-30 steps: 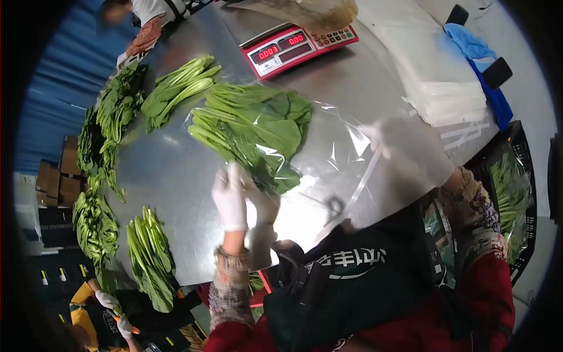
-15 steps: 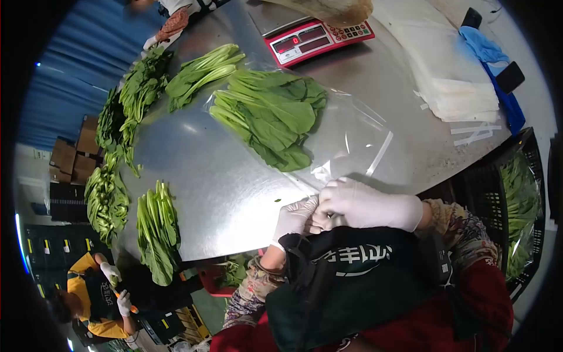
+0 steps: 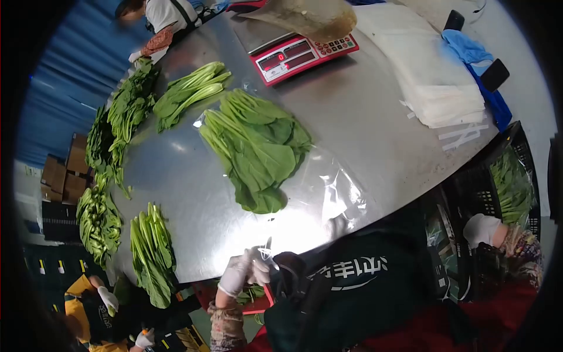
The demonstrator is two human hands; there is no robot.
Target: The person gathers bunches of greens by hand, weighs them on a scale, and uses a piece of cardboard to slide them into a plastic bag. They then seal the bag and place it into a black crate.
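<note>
My left hand, in a white glove, is at the table's front edge with its fingers curled. By its fingertips is a small shiny white piece; I cannot make out whether it is held. A bunch of leafy greens lies inside a clear plastic bag on the metal table, just beyond that hand. My right hand, also gloved, is far to the right, off the table, beside a black crate of bagged greens. Its fingers do not show clearly.
A red scale stands at the back, a stack of white bags to its right. More greens lie along the left side. A red basket is below the front edge. Co-workers are at the back left and lower left.
My hands, together at the bag's open end before, have parted. The right swung far right to the crate; the left moved left and down. The bag of greens appears lower in view.
</note>
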